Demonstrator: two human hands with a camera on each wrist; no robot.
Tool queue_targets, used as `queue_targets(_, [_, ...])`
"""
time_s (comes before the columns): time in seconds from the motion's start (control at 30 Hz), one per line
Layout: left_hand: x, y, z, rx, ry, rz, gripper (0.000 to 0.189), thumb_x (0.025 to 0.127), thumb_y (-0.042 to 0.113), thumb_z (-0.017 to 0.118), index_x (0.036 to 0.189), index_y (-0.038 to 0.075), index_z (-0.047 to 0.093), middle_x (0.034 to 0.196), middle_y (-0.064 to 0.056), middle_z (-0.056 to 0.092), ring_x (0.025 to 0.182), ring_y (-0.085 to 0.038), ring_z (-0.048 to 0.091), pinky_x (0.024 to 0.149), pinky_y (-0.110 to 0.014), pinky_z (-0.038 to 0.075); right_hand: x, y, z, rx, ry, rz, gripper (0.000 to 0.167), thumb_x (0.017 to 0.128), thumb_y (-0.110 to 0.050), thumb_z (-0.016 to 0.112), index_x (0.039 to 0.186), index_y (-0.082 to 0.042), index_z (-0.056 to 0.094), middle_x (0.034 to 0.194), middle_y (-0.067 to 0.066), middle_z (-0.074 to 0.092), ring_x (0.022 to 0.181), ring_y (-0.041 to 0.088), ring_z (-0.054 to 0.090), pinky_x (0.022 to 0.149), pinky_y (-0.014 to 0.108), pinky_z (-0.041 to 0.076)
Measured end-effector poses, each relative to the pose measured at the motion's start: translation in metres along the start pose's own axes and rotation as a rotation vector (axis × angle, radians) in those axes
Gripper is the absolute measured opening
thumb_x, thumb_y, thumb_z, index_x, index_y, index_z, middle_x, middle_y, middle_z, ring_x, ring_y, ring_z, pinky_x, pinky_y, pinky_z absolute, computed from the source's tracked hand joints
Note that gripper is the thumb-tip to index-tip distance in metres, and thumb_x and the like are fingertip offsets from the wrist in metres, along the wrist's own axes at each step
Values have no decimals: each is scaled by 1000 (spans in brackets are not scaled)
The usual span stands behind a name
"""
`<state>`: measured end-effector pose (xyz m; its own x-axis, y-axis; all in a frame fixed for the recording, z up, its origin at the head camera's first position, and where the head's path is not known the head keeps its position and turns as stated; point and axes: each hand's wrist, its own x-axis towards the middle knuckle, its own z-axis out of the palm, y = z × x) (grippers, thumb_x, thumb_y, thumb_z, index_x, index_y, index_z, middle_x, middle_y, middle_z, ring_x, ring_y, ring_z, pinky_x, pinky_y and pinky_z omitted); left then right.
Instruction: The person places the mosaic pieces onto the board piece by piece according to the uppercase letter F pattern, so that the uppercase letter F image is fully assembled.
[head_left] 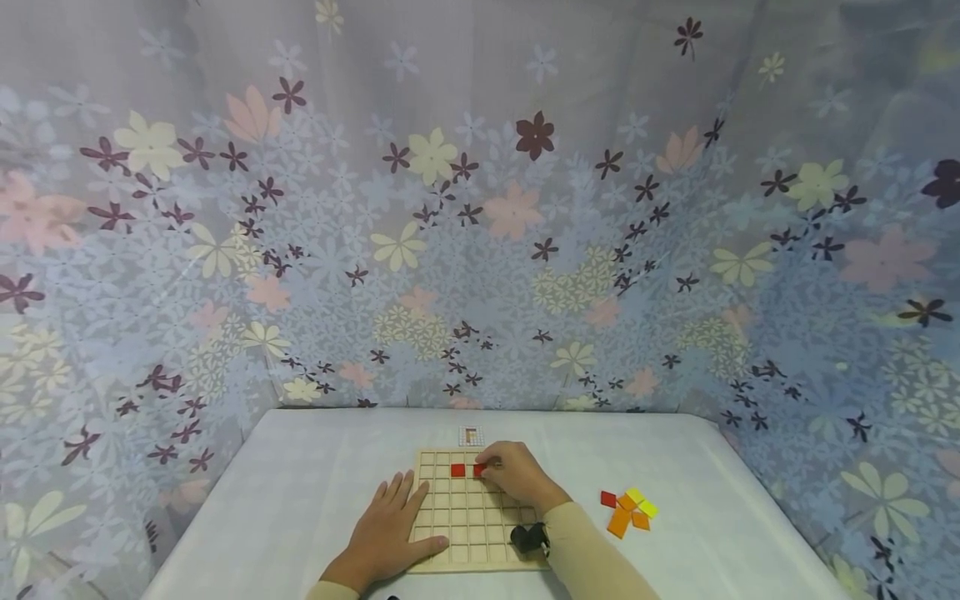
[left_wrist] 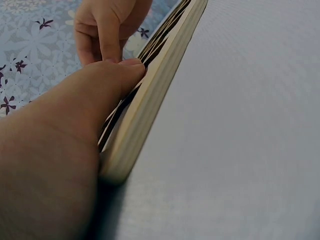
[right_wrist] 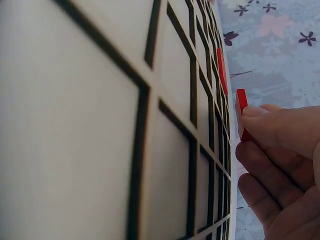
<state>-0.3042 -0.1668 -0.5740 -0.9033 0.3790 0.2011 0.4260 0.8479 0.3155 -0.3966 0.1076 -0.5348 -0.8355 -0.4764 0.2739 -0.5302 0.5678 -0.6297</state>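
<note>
A wooden grid board (head_left: 459,563) lies on the white table. One red square tile (head_left: 458,471) sits in a cell near its far edge. Just to the right of it, my right hand (head_left: 519,477) pinches another red square tile (right_wrist: 242,115) between thumb and fingers. In the right wrist view that tile is held up close over the grid. My left hand (head_left: 386,531) lies with fingers spread along the board's left edge, its thumb (left_wrist: 127,70) resting over the near edge.
Right of the board lie several loose tiles: a red one (head_left: 608,498), orange ones (head_left: 619,523) and yellow ones (head_left: 648,508). A small printed card (head_left: 471,436) lies beyond the board's far edge. Behind the table (head_left: 300,467) hangs a flowered curtain (head_left: 480,250).
</note>
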Motion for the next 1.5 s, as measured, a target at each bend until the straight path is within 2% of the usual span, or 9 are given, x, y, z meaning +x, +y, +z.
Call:
queue_targets(0.3, [-1,1,-1,3,-8,-18,103,92,82,53,157,3,48,164,-27,33,152,-46,27,121,-62,19,8,1,7,-36,-1,-10,18,94,-1,78,112,-2,80,109,3,75,106,23,70,94,44,56])
queue_targets(0.4, [-1,2,-2,6,-10,-15,103,92,82,52,158,3,48,164,-28,32,152,-46,27,121,-62,19,10,2,10,-38,0,-14,17,95,-1,78,112,-1,80,109,4,75,107,25,70,94,44,56])
queue_targets(0.6, [-1,3,-4,5,-4,3,103,92,82,51,158,2,47,164,-29,31,152,-47,27,122,-62,18,12,4,13,-35,-2,16,17,94,-3,80,111,-5,81,110,2,75,109,24,69,95,43,55])
queue_targets(0.83, [-2,3,-3,7,15,17,100,93,79,56,156,2,49,163,-29,34,151,-49,29,120,-64,21,13,2,12,-43,-3,35,17,93,-4,81,109,-8,81,108,0,75,107,22,69,95,44,55])
queue_targets(1.07, [-2,4,-5,15,-9,6,103,93,82,51,158,2,47,164,-28,31,152,-47,27,121,-62,19,13,2,13,-13,-5,49,18,90,-5,84,107,-8,81,105,-1,75,102,19,70,93,42,56])
queue_targets(1.17, [-3,5,-6,6,-13,7,103,93,81,51,157,1,47,164,-29,32,152,-47,27,121,-62,19,10,1,12,-2,1,64,20,90,-7,85,109,-7,81,106,-2,76,103,19,69,94,42,55])
queue_targets(1.3, [-3,7,-6,0,-12,7,102,93,81,52,157,1,48,164,-29,32,152,-47,27,121,-63,19,1,1,7,67,13,72,23,92,-7,83,115,-3,79,111,2,75,105,22,70,93,42,56])
queue_targets(1.4, [-2,5,-5,7,-9,5,103,93,81,52,157,2,48,164,-28,32,152,-47,27,121,-63,19,-9,2,0,127,35,72,24,96,-8,80,118,-1,77,115,6,75,104,24,71,89,41,58])
queue_targets(1.5, [-2,3,-5,10,-10,4,103,93,82,51,158,2,47,164,-28,32,152,-47,27,121,-62,19,-18,6,-10,140,69,89,23,98,-10,78,119,-2,77,116,7,74,105,27,70,88,43,58])
